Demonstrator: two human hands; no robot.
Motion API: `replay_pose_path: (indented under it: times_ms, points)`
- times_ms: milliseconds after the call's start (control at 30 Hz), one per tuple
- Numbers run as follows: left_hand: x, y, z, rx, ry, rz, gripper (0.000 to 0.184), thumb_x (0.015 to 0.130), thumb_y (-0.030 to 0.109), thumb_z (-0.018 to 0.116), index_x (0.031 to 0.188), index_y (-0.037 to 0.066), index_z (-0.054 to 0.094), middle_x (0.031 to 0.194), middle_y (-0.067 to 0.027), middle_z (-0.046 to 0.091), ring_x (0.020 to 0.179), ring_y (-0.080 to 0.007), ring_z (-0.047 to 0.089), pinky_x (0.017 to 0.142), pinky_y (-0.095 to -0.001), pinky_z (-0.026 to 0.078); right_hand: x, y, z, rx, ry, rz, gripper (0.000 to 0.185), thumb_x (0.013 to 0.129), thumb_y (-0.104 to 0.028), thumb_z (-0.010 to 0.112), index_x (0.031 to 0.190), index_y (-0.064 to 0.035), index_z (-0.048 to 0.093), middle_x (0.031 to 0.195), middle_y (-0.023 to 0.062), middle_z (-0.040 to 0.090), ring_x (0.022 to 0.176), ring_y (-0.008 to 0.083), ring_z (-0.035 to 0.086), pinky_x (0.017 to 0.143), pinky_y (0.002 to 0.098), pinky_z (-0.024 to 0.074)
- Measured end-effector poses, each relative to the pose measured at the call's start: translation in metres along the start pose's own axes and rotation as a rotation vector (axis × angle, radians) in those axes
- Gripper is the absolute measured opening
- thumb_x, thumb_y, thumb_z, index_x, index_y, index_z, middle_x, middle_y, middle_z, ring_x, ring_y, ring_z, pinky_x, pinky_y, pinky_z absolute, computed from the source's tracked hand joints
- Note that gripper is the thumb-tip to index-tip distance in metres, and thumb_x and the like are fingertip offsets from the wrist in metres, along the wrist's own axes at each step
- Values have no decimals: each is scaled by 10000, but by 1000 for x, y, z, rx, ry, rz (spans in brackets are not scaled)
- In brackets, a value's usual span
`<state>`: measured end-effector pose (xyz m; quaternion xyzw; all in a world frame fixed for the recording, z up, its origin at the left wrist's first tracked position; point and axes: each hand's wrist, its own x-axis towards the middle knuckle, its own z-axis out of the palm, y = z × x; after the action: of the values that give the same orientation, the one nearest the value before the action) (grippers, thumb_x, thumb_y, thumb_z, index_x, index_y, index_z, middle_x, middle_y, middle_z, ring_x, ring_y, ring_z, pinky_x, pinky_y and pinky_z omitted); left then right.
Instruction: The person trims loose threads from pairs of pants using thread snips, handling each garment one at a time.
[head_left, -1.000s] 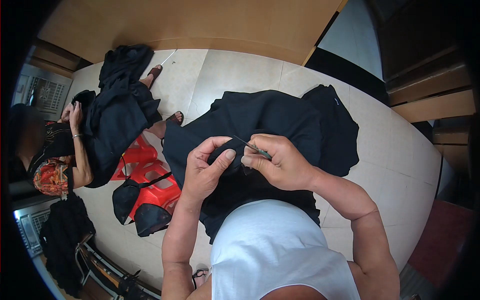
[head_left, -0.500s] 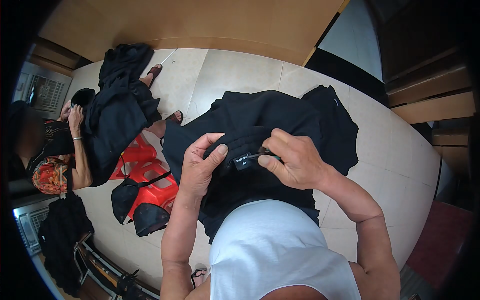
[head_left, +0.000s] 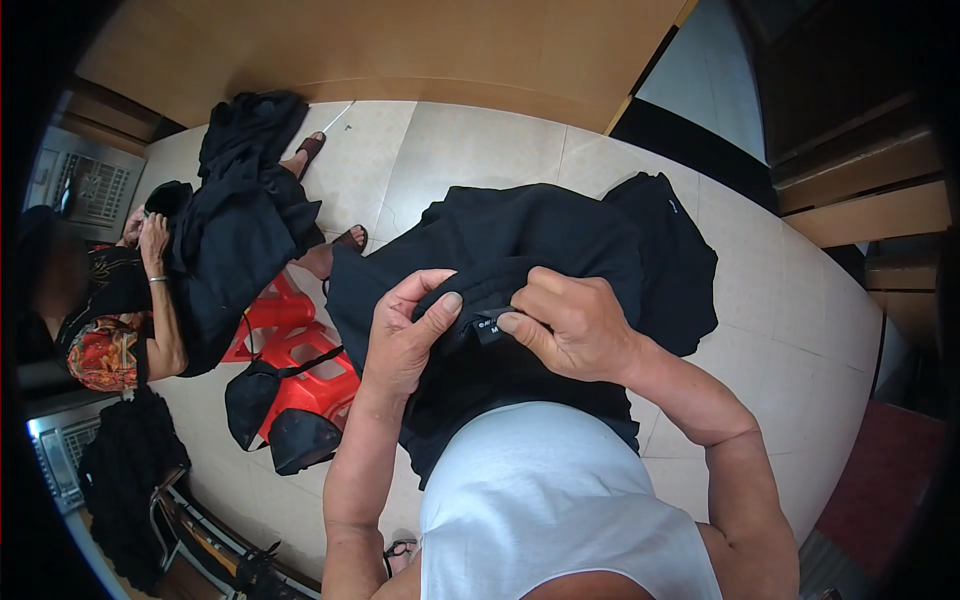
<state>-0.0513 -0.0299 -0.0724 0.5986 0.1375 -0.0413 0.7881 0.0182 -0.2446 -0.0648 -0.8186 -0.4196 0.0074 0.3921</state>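
Observation:
A black garment (head_left: 540, 225) is spread over my lap, its gathered waistband in front of me. My left hand (head_left: 405, 330) pinches the waistband's left side between thumb and fingers. Close by, my right hand (head_left: 570, 325) is closed, its thumb and forefinger pinching the edge of the small black label (head_left: 489, 330). White lettering with an M shows on the label, partly covered by the thumb. The bladed tool seen earlier in this hand cannot be made out now; the curled fingers hide the palm.
At the left a seated co-worker handles dark cloth (head_left: 235, 220). Red plastic stools (head_left: 310, 355) stand between us, with black pouch-like items (head_left: 303, 440) on them. More black clothing (head_left: 130, 480) hangs over a rack at lower left. A wooden panel (head_left: 400, 50) closes off the far side.
My right hand has shifted slightly left and turned, and its thumb now covers the label's edge. The small blades in it have gone from sight. My left hand stays nearly still.

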Motion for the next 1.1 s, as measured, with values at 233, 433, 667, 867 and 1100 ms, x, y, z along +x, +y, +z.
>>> replay_pose_path:
  times_ms: [233, 433, 667, 867, 1100]
  points:
    - [-1, 3, 1, -20, -2, 8, 240, 943, 76, 690, 1168, -5, 666, 968, -13, 658, 827, -60, 558, 810, -170, 446, -9, -8, 22, 369, 211, 146, 71, 932, -87, 676, 915, -37, 628, 785, 35, 546, 537, 180, 458, 510, 310, 399]
    - [-1, 0, -1, -58, -10, 19, 243, 941, 70, 689, 1167, -10, 658, 985, -21, 668, 841, -67, 575, 828, -179, 456, -11, -12, 16, 222, 141, 143, 20, 928, -6, 644, 931, -26, 644, 767, 18, 509, 601, 125, 413, 566, 281, 360]
    - [-2, -2, -7, -21, -45, -6, 243, 938, 72, 693, 1163, -10, 655, 994, -23, 669, 844, -75, 578, 832, -189, 459, -7, -12, 8, 581, 93, 298, 25, 931, -9, 633, 914, -27, 633, 783, 10, 498, 652, 107, 403, 611, 259, 356]
    - [3, 6, 0, 255, -143, 262, 255, 880, 51, 732, 1125, 8, 673, 994, -43, 659, 871, -118, 592, 831, -224, 467, -7, -15, 11, 739, 9, 380, 41, 933, -10, 620, 899, -31, 630, 781, -7, 495, 671, 90, 397, 626, 233, 348]
    - [18, 10, 8, 489, -291, 485, 194, 797, 21, 778, 982, 22, 720, 982, -61, 636, 879, -163, 588, 787, -261, 463, 3, -13, 4, 790, -79, 519, 55, 932, -28, 633, 879, -37, 639, 717, -35, 490, 635, 68, 384, 589, 211, 338]
